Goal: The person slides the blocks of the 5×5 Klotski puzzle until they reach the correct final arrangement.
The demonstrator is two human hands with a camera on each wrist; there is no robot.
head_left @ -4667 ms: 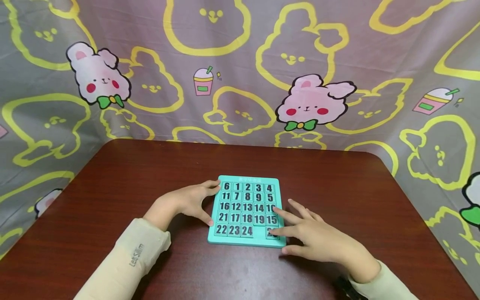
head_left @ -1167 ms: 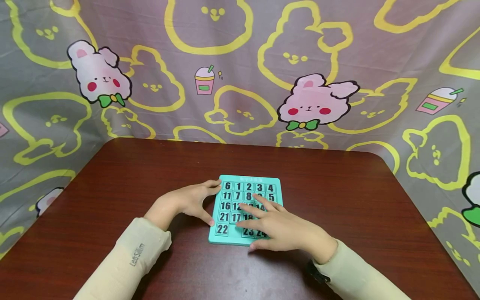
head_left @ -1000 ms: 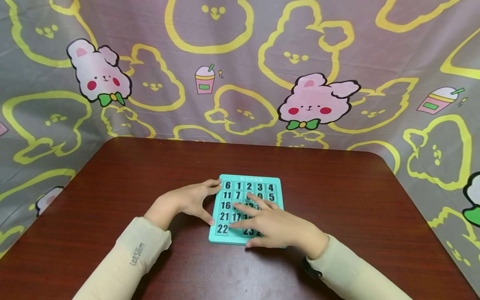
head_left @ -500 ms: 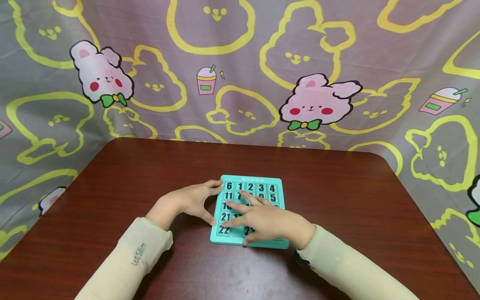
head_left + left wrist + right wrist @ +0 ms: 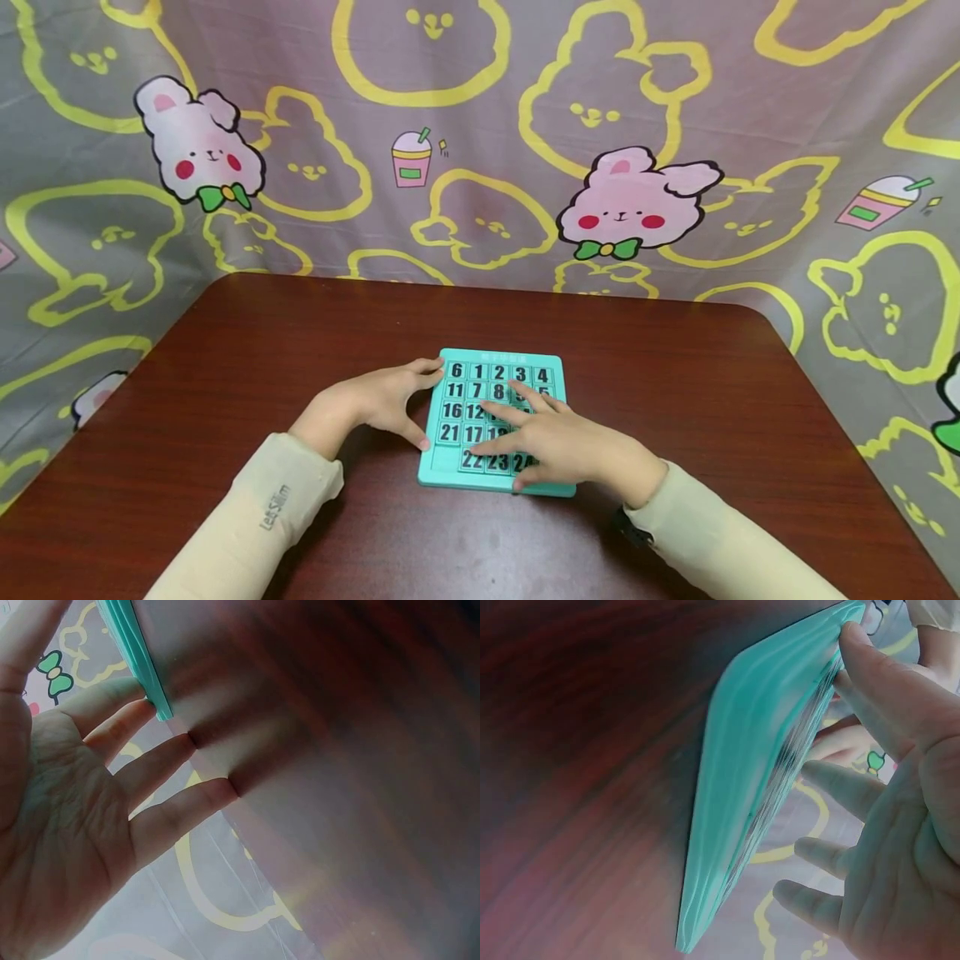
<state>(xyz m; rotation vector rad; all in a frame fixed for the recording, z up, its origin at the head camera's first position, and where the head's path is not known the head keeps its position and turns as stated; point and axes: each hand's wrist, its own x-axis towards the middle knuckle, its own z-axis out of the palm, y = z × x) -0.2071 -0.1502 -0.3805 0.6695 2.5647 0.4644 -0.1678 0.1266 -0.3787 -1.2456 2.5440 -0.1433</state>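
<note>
A turquoise number slide puzzle (image 5: 450, 477) lies flat on the table in the head view, its tiles bearing black numbers. My left hand (image 5: 386, 406) spans its left edge, thumb near the lower corner and forefinger near the upper one. In the left wrist view the fingers reach out nearly straight, some tips down on the table. Over the right half spreads my right hand (image 5: 558, 442), forefinger on the 22 tile (image 5: 473, 463) and thumb at the front rim. Several right-hand tiles are hidden under it. The bottom-left slot has no tile.
The dark red-brown wooden table (image 5: 360, 325) has rounded far corners. Behind and beside it hangs a patterned curtain (image 5: 480, 125) with rabbits and yellow outlines. A black band (image 5: 632, 527) shows at the right sleeve cuff.
The 22 tile has slid right from the corner under my right forefinger, after 24 and 23 moved right earlier. The gap has shifted to the bottom left. My left hand stays put.
</note>
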